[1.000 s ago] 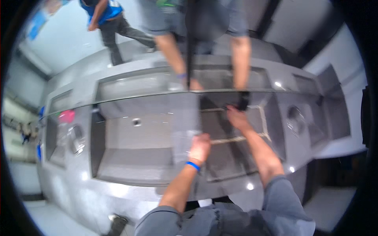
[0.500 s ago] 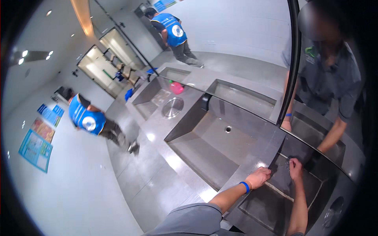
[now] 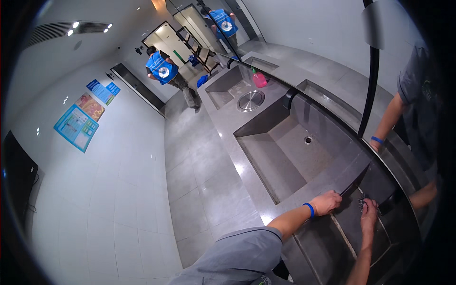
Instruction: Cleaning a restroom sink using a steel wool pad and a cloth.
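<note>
left hand rests open on the sink edge; right hand grips a scourer, scrubbing apparently unfinished.

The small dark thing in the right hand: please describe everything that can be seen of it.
The scrubber is a small, dark, wiry-looking pad, perhaps metal wool; it is too small to tell surely. The right hand presses on it from above, fingers covering part of it, inside the grey basin near its upper wall. The left hand rests on the basin's edge beside it, not touching it.
</note>
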Demonstrator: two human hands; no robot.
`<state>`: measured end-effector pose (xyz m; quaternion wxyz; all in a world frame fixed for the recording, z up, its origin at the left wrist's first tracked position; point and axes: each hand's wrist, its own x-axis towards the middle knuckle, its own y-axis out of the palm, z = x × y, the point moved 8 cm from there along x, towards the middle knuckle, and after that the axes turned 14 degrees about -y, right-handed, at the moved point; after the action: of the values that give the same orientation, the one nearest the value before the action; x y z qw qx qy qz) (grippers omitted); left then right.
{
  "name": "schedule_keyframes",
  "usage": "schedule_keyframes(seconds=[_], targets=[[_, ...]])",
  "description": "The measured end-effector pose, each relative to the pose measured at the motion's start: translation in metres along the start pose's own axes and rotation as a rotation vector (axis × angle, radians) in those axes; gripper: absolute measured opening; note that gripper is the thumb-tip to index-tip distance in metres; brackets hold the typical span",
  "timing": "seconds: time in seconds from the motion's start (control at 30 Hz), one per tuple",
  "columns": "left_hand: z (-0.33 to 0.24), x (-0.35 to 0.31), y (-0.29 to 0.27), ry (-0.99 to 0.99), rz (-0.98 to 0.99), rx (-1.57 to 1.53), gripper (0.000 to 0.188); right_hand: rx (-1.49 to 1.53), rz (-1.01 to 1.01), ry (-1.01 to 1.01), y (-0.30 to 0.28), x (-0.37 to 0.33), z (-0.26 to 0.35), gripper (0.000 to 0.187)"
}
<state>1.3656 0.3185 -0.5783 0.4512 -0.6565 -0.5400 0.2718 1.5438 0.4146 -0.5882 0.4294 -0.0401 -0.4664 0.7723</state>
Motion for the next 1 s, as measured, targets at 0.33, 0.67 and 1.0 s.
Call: schedule_keyframes(seconds=[0.33, 0.67, 1.0], targets=[[0.008, 0.003, -0.002, 0.019, -0.036, 0.035, 0.009, -0.088, -0.071, 0.252, 0.007, -0.020, -0.043, 0.021], [0.003, -0.002, -0.006, -0.003, -0.052, -0.007, 0.009, 0.053, -0.120, 0.127, 0.004, -0.013, -0.030, 0.023], [0.022, 0.002, -0.003, -0.082, -0.051, 0.082, 0.011, 0.032, -0.157, 0.103, 0.022, -0.003, -0.019, 0.027]])
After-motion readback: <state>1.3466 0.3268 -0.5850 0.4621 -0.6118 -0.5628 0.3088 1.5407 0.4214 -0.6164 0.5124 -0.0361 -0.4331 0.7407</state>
